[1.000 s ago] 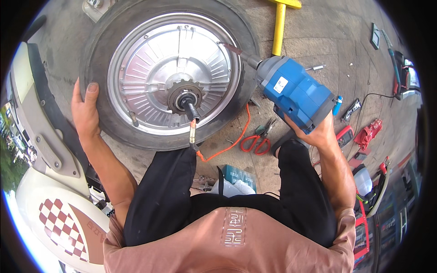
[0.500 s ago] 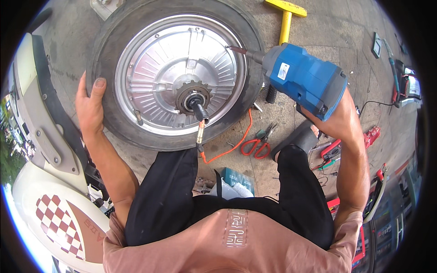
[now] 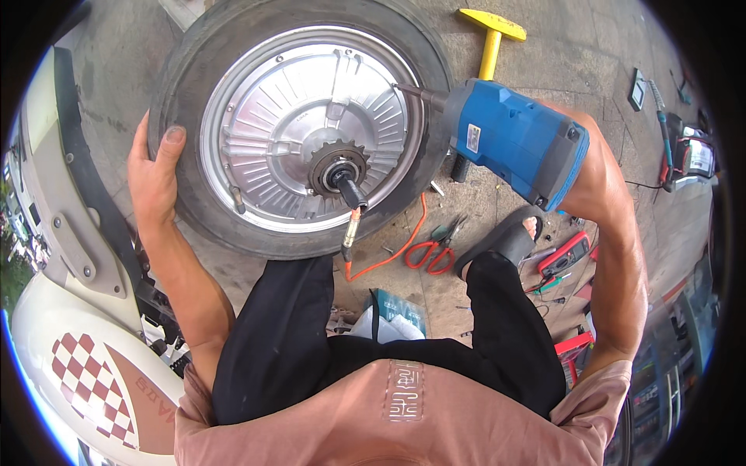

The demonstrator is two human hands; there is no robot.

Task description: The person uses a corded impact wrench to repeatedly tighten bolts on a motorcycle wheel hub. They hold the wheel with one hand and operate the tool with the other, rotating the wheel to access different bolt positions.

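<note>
A wheel with a black tyre and a silver hub motor cover leans in front of my knees. Its toothed sprocket and dark axle stub face me. My left hand holds the tyre's left side, thumb on the sidewall and fingers partly behind it. In my right hand is a blue power driver; its handle and most of my fingers are hidden behind the body. The driver's long bit points left, its tip at a bolt by the cover's upper right edge.
A yellow hammer lies beyond the driver. Orange-handled scissors, an orange cable and a red multimeter are on the paving. A teal box sits between my legs. At left stands a cream scooter body; at right, a soldering iron.
The sprocket and axle have shifted slightly right and down in view as the wheel tilts a little. My right forearm has swung outward, and the driver's rear has dropped slightly.
</note>
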